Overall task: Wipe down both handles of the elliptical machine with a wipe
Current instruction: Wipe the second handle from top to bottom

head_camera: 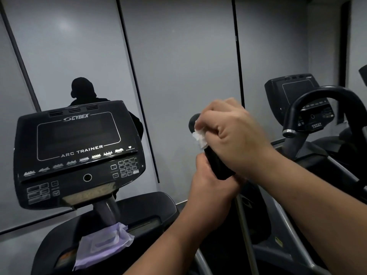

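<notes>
At nine o'clock stands the black Cybex Arc Trainer console, and at seven o'clock a lilac soft-plastic wipe packet lies on the machine's dark shroud beneath it. Just right of centre, the left hand curls its fingers round the lower part of the black padded handle. Above it, at two o'clock from that hand, the right hand clamps a crumpled white wipe against the handle near its rounded top.
</notes>
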Tool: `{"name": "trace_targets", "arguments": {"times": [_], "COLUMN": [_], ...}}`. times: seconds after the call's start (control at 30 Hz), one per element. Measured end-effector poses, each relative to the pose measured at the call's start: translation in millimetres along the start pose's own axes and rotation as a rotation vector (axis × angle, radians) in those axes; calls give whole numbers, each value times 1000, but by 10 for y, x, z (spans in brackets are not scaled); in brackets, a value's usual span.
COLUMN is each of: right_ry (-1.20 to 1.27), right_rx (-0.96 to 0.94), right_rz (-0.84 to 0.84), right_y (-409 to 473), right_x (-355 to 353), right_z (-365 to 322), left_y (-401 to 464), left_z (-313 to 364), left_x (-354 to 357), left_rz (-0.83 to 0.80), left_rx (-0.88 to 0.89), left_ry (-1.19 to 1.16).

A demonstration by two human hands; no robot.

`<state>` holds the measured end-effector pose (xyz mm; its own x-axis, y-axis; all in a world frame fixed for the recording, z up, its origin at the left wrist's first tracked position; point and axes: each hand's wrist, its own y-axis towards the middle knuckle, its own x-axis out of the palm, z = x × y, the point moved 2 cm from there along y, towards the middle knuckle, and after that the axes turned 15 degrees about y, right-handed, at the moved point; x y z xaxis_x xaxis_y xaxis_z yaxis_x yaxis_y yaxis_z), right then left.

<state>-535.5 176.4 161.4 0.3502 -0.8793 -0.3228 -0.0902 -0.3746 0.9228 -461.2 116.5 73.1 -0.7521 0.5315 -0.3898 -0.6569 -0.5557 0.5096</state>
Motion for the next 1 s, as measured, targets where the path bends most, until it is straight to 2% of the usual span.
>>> {"name": "trace_targets", "arguments": {"times": [0.13, 0.2, 0.27, 0.37, 0.5, 0.63, 0.77, 0.87, 1.0], "right_ry": [158, 82, 129, 472, 421, 540, 521, 545, 508], "right_rx": [195, 111, 43, 302, 267, 405, 302, 345, 237], "right_rz": [63, 18, -2, 83, -34, 39, -25, -4, -69], "right_y": [145, 103, 34, 98, 158, 216, 228, 261, 252], "right_x": [-108, -77, -33, -50, -11, -40, -13, -24, -8], "right_z": [187, 118, 125, 234, 226, 424, 400, 460, 362], "left_y": [4, 26, 76, 180, 230, 228, 248, 255, 249], "left_z": [21, 68, 140, 203, 236, 190, 171, 140, 151], "left_x": [-18, -49, -97, -108, -9, -1, 12, 15, 19], "left_rz": [-23, -34, 31, 157, 204, 243, 259, 259, 250], "left_rx": [-4, 12, 7, -86, -113, -119, -83, -59, -47], "left_ry": [47, 32, 20, 61, 91, 118, 68, 73, 39]}}
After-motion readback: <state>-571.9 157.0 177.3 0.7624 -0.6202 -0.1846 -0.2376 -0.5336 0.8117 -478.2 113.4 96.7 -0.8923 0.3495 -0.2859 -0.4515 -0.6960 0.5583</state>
